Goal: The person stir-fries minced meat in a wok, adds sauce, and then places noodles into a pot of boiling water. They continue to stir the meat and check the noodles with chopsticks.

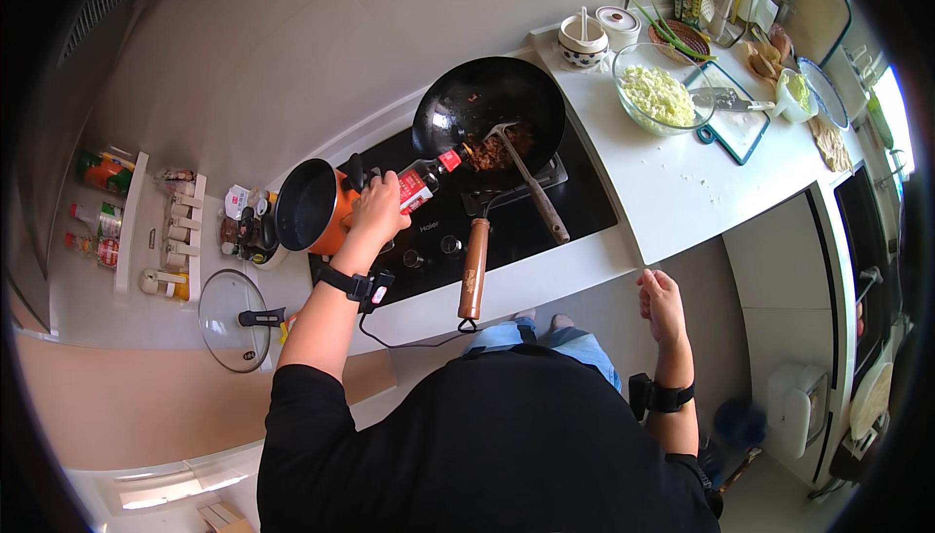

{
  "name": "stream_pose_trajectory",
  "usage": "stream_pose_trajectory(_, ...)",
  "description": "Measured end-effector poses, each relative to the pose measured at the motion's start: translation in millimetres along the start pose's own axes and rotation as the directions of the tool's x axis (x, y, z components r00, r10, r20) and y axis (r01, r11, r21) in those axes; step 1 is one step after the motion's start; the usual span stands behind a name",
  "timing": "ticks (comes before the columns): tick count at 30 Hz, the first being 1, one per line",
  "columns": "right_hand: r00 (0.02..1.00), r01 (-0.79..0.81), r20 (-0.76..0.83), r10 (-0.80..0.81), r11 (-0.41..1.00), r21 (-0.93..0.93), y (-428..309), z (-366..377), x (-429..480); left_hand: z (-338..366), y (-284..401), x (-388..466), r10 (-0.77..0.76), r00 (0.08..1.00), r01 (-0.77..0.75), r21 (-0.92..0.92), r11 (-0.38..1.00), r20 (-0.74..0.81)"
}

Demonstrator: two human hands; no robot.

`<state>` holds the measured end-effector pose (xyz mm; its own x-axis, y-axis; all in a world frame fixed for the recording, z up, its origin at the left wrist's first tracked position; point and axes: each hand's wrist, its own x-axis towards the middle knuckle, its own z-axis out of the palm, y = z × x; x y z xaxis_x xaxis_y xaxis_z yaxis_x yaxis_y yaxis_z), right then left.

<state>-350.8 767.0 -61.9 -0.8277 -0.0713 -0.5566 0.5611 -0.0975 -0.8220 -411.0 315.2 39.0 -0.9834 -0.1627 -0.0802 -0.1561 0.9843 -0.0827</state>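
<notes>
My left hand (pixel 380 209) grips a dark glass sauce bottle (pixel 419 184) with a red label. The bottle is tilted, its neck over the rim of a black wok (pixel 447 106). Whether liquid is flowing from it cannot be made out. Browned, minced-looking food (pixel 491 153) lies in the wok, and a metal spatula (pixel 527 181) leans in it, its handle over the near rim. The wok's wooden handle (pixel 474 270) points towards me. My right hand (pixel 663 304) hangs beside the counter's front edge, fingers curled, and nothing shows in it.
An orange pot (pixel 330 223) stands on the black cooktop (pixel 504 248), left of the wok. A glass lid (pixel 232 321) is farther left. On the right counter are a glass bowl of chopped cabbage (pixel 657 98), a cutting board (pixel 738 131) with a cleaver (pixel 723 99), and lidded jars.
</notes>
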Motion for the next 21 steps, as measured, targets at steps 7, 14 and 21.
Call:
stream_pose_trajectory(7, 0.999, 0.001, -0.046, 0.001, 0.999, 0.037, 7.3, -12.0, -6.2, -2.4, 1.0, 3.6, 0.013, 1.000, -0.014, 0.084, 0.996, 0.013)
stream_pose_trajectory(14, 0.998, 0.015, -0.059, -0.012, 0.999, 0.052, 12.9, -14.9, -8.5, -7.8, 3.4, 3.7, 0.017, 1.000, -0.016, 0.105, 0.994, -0.016)
stream_pose_trajectory(21, 0.999, 0.016, -0.047, -0.012, 0.996, 0.084, 13.3, -20.4, -6.7, -16.0, 7.6, 4.2, -0.039, 0.999, 0.037, 0.126, 0.991, 0.013)
